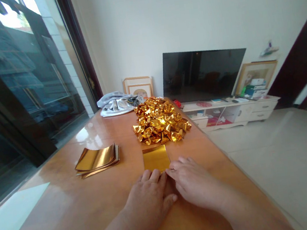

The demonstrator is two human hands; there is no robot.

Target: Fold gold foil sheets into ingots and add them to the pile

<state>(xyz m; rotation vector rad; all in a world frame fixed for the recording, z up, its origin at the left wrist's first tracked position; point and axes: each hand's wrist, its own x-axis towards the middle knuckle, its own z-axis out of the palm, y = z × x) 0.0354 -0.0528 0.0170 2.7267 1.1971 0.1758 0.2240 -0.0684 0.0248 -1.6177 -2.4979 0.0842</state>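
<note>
A sheet of gold foil paper (156, 159) lies flat on the wooden table (121, 211) in front of me, with a narrow folded strip along its far edge. My left hand (150, 191) rests on the sheet's near edge, its fingers lying on the foil and its thumb held apart. At the near right corner, the curled fingers of my right hand (189, 180) close on the paper; the fingertips are partly hidden. Just beyond the sheet is a heap of folded gold foil pieces (160, 119). To the left sits a stack of gold foil sheets (98, 159), slightly curved.
A grey-white cloth bundle (117, 103) lies at the table's far end, before leaning picture frames (137, 81). A pale sheet (13, 214) covers the left near edge. Beyond the table's right edge stand a white cabinet (244, 111) and a television (205, 73).
</note>
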